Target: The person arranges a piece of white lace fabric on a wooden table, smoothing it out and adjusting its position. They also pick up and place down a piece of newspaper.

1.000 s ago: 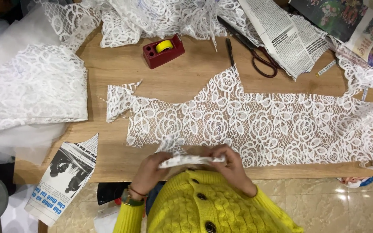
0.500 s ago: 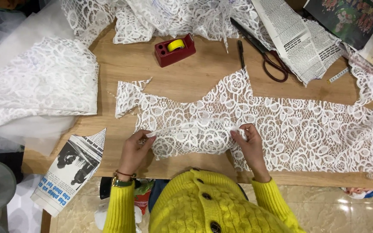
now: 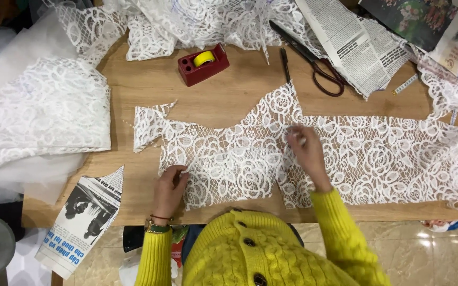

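The white lace panel point(image 3: 314, 159), folded small before the yellow cardigan a second ago, now lies opened flat on the bench point(image 3: 144, 90). The left hand point(image 3: 168, 188) pins its near edge, fingers curled; the right hand point(image 3: 303, 151) pinches lace mid-panel.

Your left hand point(image 3: 169, 186) rests low with fingers curled; your right hand point(image 3: 305, 151) reaches forward, fingertips pinched.

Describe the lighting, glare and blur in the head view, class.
Head view: even, soft light on the wooden table; faint shadows under the lace piece; glare patches on the glossy floor tiles; the right hand is slightly motion-blurred, the left hand sharper.
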